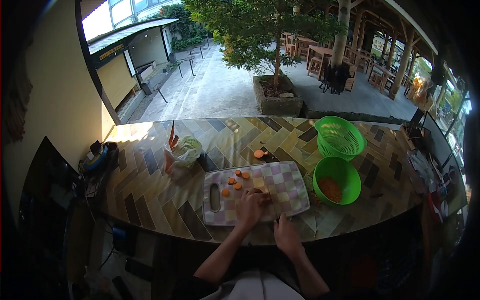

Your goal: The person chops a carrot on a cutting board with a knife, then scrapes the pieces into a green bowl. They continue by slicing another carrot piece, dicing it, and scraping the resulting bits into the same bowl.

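A checkered cutting board (285, 176) lies on the table in front of me. My left hand (249, 208) presses down on it, fingers closed over a carrot (265, 198) that they mostly cover. Just to the right, my right hand (287, 234) grips a knife (276, 218) by its handle, the thin blade pointing forward beside the left fingertips. Several carrot slices (238, 186) are scattered on the board's left half, ahead of my left hand. A larger carrot piece (258, 154) rests on the table beyond the board's far edge.
A green bowl (351, 175) with shredded orange food (330, 189) stands right of the board, a green colander (341, 137) behind it. A plastic bag of vegetables (187, 153) is at the back left. Clutter lines both ends of the wood-patterned table (145, 182).
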{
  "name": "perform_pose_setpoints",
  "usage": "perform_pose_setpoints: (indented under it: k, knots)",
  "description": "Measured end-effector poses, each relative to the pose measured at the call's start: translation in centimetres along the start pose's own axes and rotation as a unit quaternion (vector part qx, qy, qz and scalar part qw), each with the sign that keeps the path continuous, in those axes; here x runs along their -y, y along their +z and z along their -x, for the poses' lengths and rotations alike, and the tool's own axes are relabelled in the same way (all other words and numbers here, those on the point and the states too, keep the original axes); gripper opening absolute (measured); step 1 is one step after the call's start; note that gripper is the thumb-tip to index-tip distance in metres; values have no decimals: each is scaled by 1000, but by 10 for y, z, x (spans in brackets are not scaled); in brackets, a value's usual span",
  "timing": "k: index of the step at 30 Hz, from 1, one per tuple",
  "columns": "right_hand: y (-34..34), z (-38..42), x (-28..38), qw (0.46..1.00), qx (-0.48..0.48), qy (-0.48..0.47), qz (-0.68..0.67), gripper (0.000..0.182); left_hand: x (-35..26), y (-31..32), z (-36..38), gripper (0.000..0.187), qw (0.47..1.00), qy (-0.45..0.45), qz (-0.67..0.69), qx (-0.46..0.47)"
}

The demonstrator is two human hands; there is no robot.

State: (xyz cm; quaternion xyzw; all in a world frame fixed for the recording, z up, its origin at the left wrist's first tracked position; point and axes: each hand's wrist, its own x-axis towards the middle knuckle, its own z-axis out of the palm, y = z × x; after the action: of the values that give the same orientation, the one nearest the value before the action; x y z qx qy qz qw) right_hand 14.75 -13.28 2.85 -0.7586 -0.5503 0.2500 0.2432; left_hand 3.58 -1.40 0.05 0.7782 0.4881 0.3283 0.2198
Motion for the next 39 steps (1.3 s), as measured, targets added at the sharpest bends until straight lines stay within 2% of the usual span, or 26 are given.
perform_pose_setpoints:
  k: [5,12,17,20,32,39]
  knots:
    - [3,-2,9,999,14,39,18,25,-2,3,0,17,1000,-14,-10,-12]
    - [16,-32,-7,999,-7,-7,-36,25,-5,5,-1,18,999,-19,-9,-24]
    - [8,-18,-6,996,-9,-21,-88,26,-6,2,-1,17,1000,-19,-6,-10]
    - [7,-12,-11,999,4,-15,-50,30,-7,4,-1,16,999,-26,-14,-17]
    - [-2,-9,-8,996,43,1,-77,26,-4,2,-4,17,1000,-9,-5,-22]
    - [16,-31,-7,999,7,-7,-49,25,-3,3,-5,21,1000,4,-21,-13]
